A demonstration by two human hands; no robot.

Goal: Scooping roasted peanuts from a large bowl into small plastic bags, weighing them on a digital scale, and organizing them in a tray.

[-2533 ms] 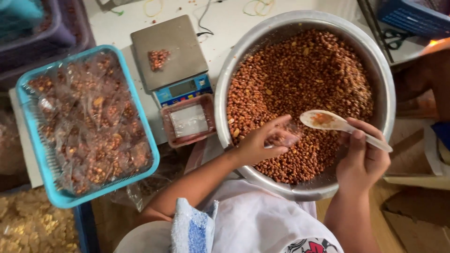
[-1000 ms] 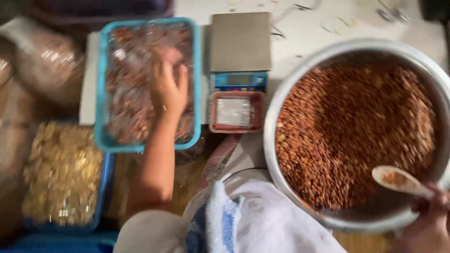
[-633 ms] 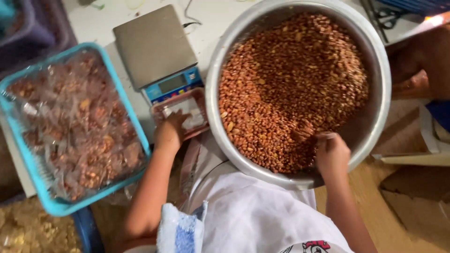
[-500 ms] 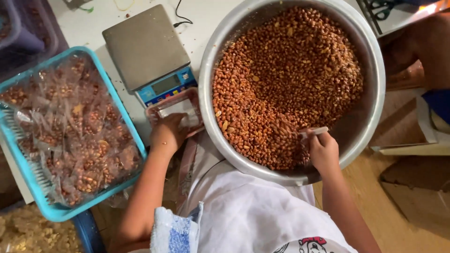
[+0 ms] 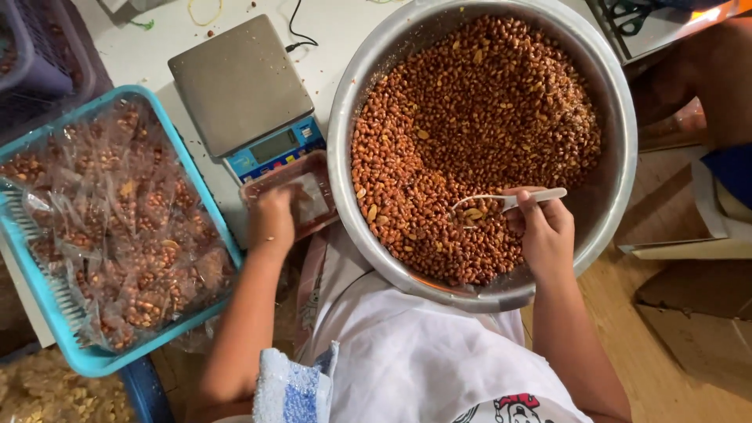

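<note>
A big metal bowl [image 5: 619,117] full of reddish-brown peanuts [image 5: 478,117] sits in front of me. My right hand [image 5: 546,235] grips a white spoon [image 5: 501,202] whose bowl is dug into the peanuts near the bowl's near side. My left hand [image 5: 272,219] rests in a small red tray [image 5: 313,176] of clear plastic bags, just below the digital kitchen scale [image 5: 243,90]. What its fingers pinch is hidden.
A turquoise basket [image 5: 94,356] heaped with filled clear packets of peanuts stands at the left. A purple crate [image 5: 55,70] is at the far left top, a blue bin of yellowish snacks [image 5: 47,392] at the bottom left, and a white-blue cloth [image 5: 294,388] lies on my lap.
My left hand came back from the turquoise basket to the small red tray. My right hand lowered the spoon into the peanuts, and the scale's plate now stands bare.
</note>
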